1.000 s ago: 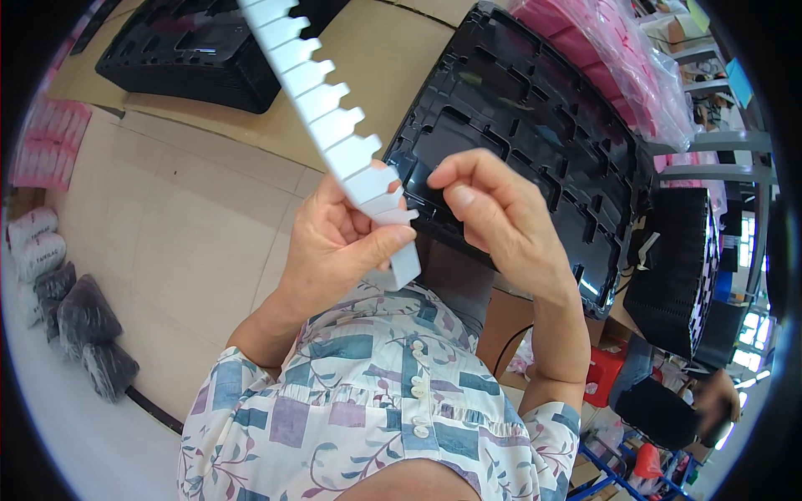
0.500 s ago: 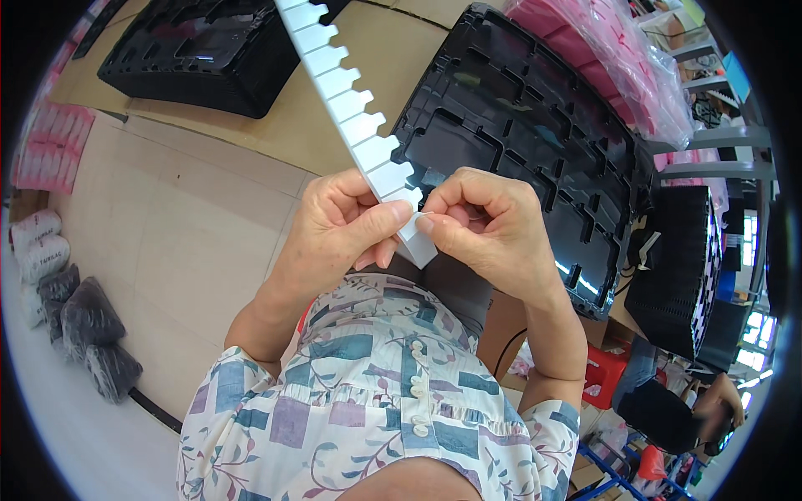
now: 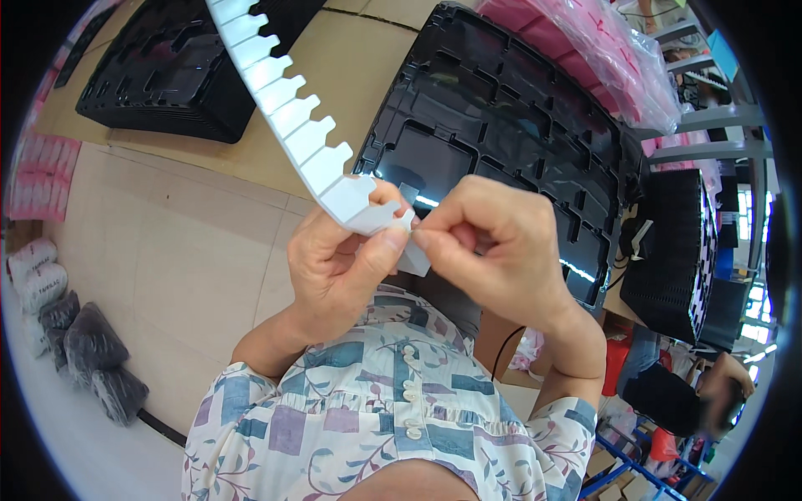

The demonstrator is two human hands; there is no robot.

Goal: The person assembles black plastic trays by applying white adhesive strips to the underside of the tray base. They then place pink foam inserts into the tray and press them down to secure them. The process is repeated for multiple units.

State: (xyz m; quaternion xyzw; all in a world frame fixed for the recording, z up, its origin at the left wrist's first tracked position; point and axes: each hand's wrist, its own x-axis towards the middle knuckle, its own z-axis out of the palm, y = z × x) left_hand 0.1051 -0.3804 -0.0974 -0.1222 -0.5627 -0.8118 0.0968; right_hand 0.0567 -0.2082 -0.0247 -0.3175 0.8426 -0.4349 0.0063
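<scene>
A long white strip (image 3: 288,117) with notched tabs along one edge runs from the upper left down to my hands and bends sharply near its lower end. My left hand (image 3: 338,267) is closed on that end, thumb on top and fingers behind. Close against it, my right hand (image 3: 501,242) pinches thumb and forefinger together at the edge of the last tab. Whatever lies between those fingertips is too small to make out. Behind the hands lies a black moulded plastic tray (image 3: 518,142) with raised ridges.
Stacked black trays (image 3: 167,92) sit at the upper left of the tan tabletop (image 3: 334,92). Pink trays in clear plastic (image 3: 585,50) lie beyond the near tray. More black trays (image 3: 664,250) stand at right, with a person (image 3: 668,397) beyond. Dark bags (image 3: 92,342) rest on the floor at left.
The strip has swung left and now bends sharply at its lower end instead of running straight. Both hands still hold together at that end; the whole view has shifted slightly.
</scene>
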